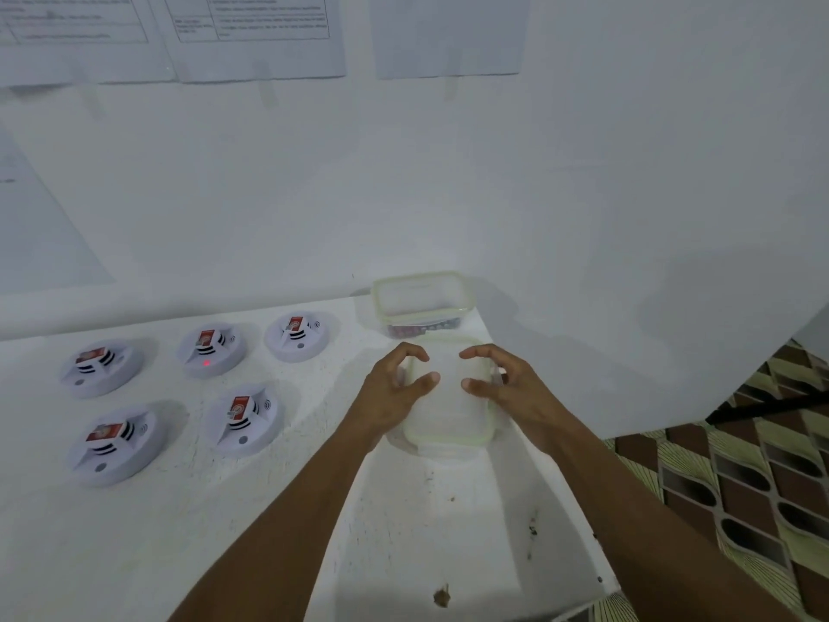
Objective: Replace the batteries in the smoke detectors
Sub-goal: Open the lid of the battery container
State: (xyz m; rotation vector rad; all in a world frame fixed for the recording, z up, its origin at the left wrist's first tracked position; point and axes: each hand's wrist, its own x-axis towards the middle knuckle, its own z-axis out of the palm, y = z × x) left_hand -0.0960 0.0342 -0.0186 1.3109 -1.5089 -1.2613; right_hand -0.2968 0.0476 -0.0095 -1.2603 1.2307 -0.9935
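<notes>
Several white round smoke detectors lie face-down on the white table (134, 554), each with a red battery in its back; one (211, 350) shows a red light, another (242, 419) lies nearest my arm. A clear container with a green-rimmed lid (448, 415) sits at the table's right side. My left hand (394, 392) and my right hand (502, 388) rest on the lid's two sides, fingers curled over its edges. Behind it stands a second clear container (421, 303), with small red and dark items inside.
The white wall (403, 172) rises straight behind the table, with printed sheets (251, 33) taped high up. The table's right edge drops to a patterned brown and green floor (740, 487). Dark chips mark the table's near surface (442, 597).
</notes>
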